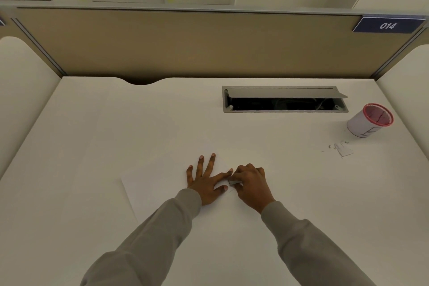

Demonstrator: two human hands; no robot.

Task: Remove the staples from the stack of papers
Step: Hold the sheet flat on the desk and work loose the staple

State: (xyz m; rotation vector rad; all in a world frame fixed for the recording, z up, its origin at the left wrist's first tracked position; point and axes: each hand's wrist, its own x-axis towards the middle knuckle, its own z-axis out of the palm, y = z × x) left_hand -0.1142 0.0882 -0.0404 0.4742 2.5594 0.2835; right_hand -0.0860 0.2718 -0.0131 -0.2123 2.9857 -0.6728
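So closest in you've got two grey sleeves (148, 234) reaching out over a white surface (92, 146). The left hand (206, 181) lies flat with fingers spread wide, pressing down on the papers (151, 188), which sit in the middle of the near part of the surface and are honestly hard to make out, white on white. The right hand (250, 183) is curled up right beside it, pinching a grey tool (234, 182) down at the paper between the left thumb and forefinger; can't tell exactly what the tool is. Further off to the right there's a scatter of little bits (341, 147), and just past them a white cup (369, 121) with a red mesh rim. Behind that, a cable hatch (284, 98) with its lid propped open, then a tan partition (185, 42) with a blue plate (387, 25) reading 014.
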